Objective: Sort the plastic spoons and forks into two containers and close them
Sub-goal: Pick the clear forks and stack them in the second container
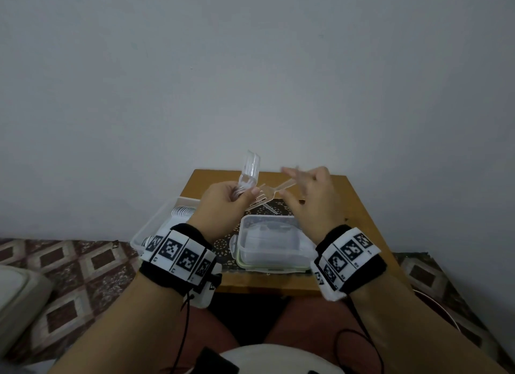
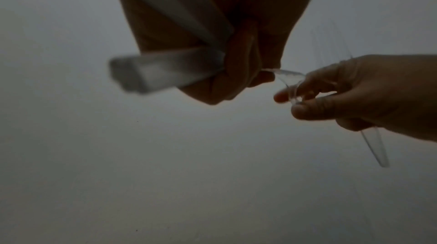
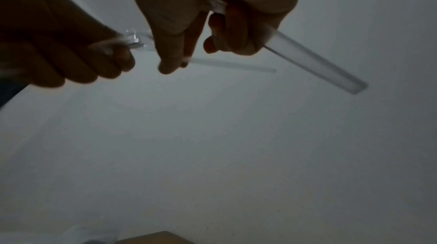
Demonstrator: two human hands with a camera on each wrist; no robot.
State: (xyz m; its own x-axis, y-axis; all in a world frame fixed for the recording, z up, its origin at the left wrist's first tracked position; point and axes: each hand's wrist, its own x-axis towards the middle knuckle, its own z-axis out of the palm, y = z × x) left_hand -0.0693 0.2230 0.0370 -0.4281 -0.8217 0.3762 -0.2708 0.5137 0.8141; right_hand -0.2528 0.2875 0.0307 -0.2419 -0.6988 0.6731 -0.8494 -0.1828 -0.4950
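In the head view my left hand [image 1: 234, 195] grips a bundle of clear plastic cutlery [image 1: 249, 173], handles pointing up and away; their heads are hidden in my palm. My right hand [image 1: 303, 189] pinches a clear fork [image 1: 266, 192] with its tines toward the left hand, almost touching it. The left wrist view shows the bundle [image 2: 165, 68] in my left hand [image 2: 236, 72] and the fork handle [image 2: 376, 147] sticking out below my right hand [image 2: 343, 98]. In the right wrist view my right hand [image 3: 212, 23] holds a clear handle [image 3: 307, 61]; a second blurred handle [image 3: 231, 64] lies by the thumb.
On the small wooden table [image 1: 334, 187] an open clear container [image 1: 156, 223] at the left holds a row of stacked cutlery. A second clear container [image 1: 273, 242] with a green-edged rim stands under my hands on a patterned mat [image 1: 267, 209]. Patterned carpet lies on both sides.
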